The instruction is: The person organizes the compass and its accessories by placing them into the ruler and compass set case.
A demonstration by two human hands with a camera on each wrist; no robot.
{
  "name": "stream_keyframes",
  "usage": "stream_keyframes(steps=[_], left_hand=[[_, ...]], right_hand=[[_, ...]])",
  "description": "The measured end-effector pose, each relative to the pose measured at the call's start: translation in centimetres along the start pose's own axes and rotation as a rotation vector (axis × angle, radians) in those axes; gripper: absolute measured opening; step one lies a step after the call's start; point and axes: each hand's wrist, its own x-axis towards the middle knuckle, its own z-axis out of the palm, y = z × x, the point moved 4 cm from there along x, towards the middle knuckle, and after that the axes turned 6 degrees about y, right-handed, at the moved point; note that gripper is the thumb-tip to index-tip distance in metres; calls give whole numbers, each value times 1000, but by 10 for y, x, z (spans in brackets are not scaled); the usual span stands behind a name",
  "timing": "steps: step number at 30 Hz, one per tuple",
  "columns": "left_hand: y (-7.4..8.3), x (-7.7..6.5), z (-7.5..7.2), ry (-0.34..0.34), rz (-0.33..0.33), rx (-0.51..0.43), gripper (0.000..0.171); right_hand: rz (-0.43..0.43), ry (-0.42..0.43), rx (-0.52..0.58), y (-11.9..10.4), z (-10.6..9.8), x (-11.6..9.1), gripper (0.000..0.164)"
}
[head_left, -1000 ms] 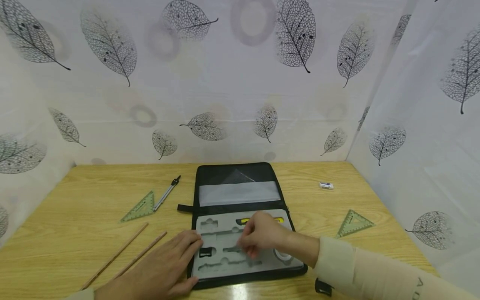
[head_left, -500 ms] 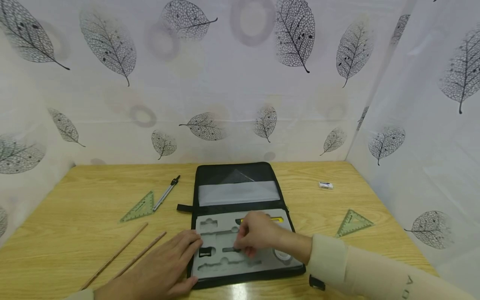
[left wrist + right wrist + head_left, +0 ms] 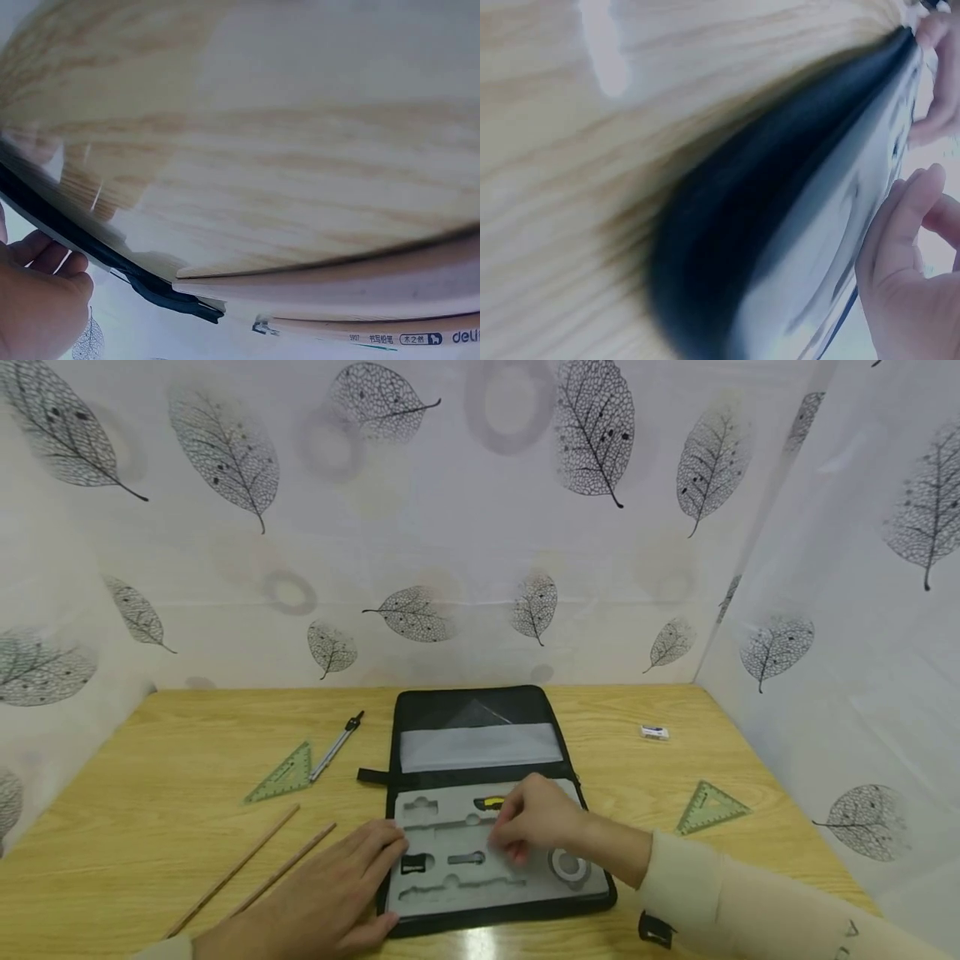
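A black zip case (image 3: 480,772) lies unfolded on the table, with a grey foam tray (image 3: 420,902) in its near half. My left hand (image 3: 330,885) rests on the tray's left edge, fingers over the rim and thumb by the near corner. Above the tray's middle hovers my right hand (image 3: 540,818), its fingers loosely bent with nothing visible between them. Beside those fingers, a small grey piece (image 3: 467,858) sits in a short slot. The tray also bears a black pencil sharpener (image 3: 413,863), a white ring-shaped roll (image 3: 567,866) and a yellow cutter knife (image 3: 489,803), partly hidden by the right hand.
Two pencils (image 3: 232,870) (image 3: 283,868) lie left of the case. Behind them are a green set square (image 3: 285,774) and a compass (image 3: 336,746). On the right are an eraser (image 3: 654,732) and another set square (image 3: 711,808). A patterned curtain (image 3: 465,527) borders the table.
My right hand was at the small grey piece and has drawn away to the right, leaving the piece in its slot. The left hand stays on the case edge.
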Motion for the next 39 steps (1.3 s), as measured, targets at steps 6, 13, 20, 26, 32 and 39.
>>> stream_keyframes(steps=[6,13,20,26,32,39], left_hand=[[1,1,1,3,2,-10,63],[0,1,1,-13,-16,-25,62],[-1,0,3,-52,-35,-32,65],[-1,0,3,-79,-48,-44,66],[-1,0,3,-81,-48,-49,66],[-2,1,2,-83,-46,-59,65]], right_hand=[[70,16,120,19,-27,-6,11],[141,-31,264,31,-51,-12,16],[176,-44,316,42,-68,-18,18],[203,-1,269,50,-94,-25,24],[199,74,125,66,-135,-33,33],[230,217,-29,101,-189,-46,34]])
